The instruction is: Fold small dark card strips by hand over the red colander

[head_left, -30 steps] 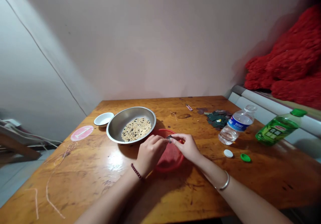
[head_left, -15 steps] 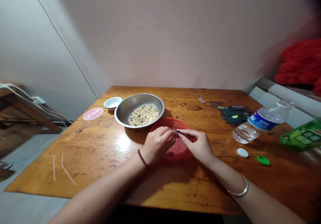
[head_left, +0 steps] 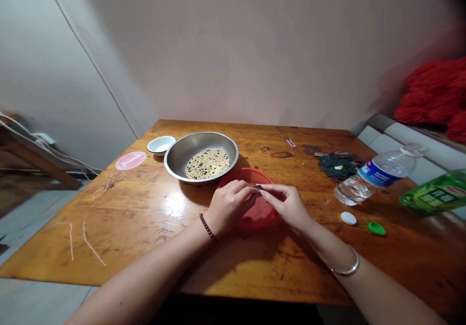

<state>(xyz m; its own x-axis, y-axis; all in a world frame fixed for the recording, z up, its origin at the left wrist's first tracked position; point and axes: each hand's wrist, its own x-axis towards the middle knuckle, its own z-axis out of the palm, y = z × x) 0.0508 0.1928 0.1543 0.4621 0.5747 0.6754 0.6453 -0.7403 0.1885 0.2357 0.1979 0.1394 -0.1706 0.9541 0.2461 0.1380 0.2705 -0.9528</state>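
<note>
Both hands meet over a red mesh basket (head_left: 260, 218) near the middle of the table. A small dark piece (head_left: 258, 187) sits between their fingertips. My left hand (head_left: 231, 206), with a beaded bracelet at the wrist, pinches it from the left. From the right, my right hand (head_left: 287, 203) grips it between thumb and fingers; a silver bangle is on that forearm. Just behind the basket, to the left, stands a steel bowl (head_left: 173, 167) with pale and dark beans (head_left: 207, 163) in it. The fingers partly hide the basket's inside.
A white bowl (head_left: 161, 145), a pink round label (head_left: 131, 161) and loose string (head_left: 85, 223) lie left. Dark flat pieces (head_left: 337, 164), a water bottle (head_left: 378, 174), a green bottle (head_left: 435, 194), a white cap (head_left: 348, 218) and a green cap (head_left: 376, 228) are right.
The view has shifted slightly, so the table things appear a little further left and higher. The dark piece now shows more of its flat side between the fingertips.
</note>
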